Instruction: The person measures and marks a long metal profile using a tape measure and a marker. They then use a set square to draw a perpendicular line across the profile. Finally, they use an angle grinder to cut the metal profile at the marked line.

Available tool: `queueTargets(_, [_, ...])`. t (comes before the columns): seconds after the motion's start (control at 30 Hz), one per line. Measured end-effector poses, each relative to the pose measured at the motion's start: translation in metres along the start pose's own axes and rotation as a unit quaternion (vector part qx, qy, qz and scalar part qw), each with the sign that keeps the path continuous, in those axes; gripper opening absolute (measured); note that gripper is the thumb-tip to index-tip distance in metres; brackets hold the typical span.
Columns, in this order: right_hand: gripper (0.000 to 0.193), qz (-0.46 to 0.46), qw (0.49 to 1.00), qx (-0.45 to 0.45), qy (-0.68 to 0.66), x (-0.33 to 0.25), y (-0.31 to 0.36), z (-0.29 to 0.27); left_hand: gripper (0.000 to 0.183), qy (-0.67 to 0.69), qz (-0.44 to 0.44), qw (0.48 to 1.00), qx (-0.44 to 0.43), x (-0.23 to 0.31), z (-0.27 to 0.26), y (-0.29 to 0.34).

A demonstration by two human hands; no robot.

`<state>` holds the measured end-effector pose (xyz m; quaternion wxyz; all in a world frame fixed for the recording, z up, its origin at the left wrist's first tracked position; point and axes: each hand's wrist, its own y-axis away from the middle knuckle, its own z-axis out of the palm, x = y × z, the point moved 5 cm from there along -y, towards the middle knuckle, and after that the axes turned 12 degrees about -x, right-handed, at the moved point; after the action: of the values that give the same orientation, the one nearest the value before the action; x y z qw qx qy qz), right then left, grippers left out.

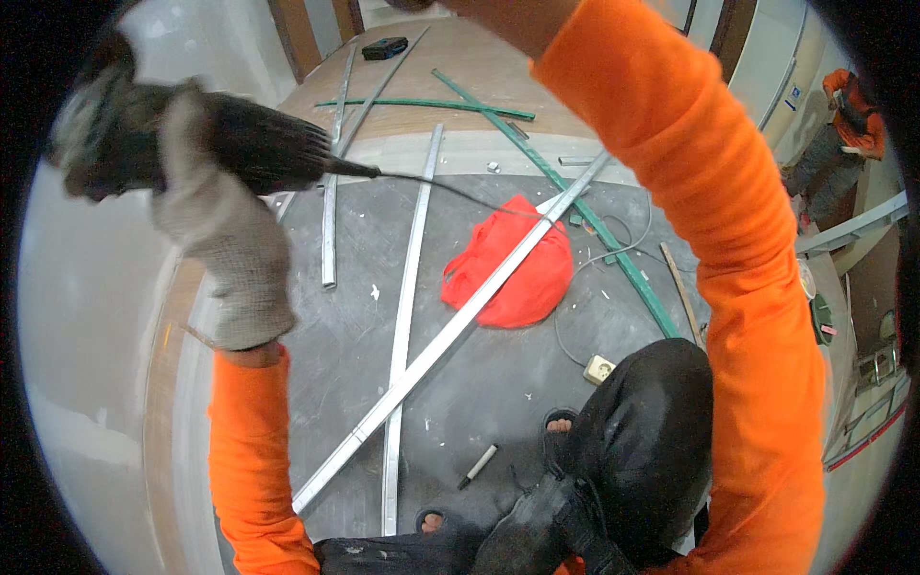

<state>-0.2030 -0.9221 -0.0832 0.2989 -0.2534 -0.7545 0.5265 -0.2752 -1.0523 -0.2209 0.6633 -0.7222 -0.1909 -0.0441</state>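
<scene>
In a grey-white knitted glove, my left hand [216, 182] is raised at the left and wrapped round the body of a black corded power tool [264, 139]. The tool's far left end is blurred, so its exact kind is unclear. From its right end a grey cord [450, 187] runs toward the floor. My right arm [709, 182], in an orange sleeve, reaches up to the top edge. Only the wrist and part of my right hand [508, 17] show there; the fingers are hidden. A dark shape at the top edge beside it cannot be made out.
Silver metal profiles [412, 287] and green strips [613, 244] lie across the grey floor. One long silver profile [450, 331] crosses a red bag [513, 273]. Near my knee are a socket block [600, 369] and a marker [477, 467]. Another person [848, 125] stands far right.
</scene>
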Motion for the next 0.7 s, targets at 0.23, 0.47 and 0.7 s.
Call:
queueTargets(0.23, [0.059, 0.266, 0.684, -0.568, -0.373, 0.015, 0.233, 0.095, 0.029, 0.156, -0.069, 0.985, 0.029, -0.052, -0.201, -0.058])
queueTargets(0.47, [0.039, 0.404, 0.681, -0.590, -0.159, 0.147, 0.447, -0.048, 0.034, 0.055, -0.203, 0.978, -0.005, -0.154, -0.448, -0.010])
queueTargets(0.7, [0.041, 0.647, 0.621, -0.347, 0.275, 0.298, 0.538, -0.470, 0.037, 0.117, -0.259, 0.958, 0.029, -0.185, -0.621, 0.047])
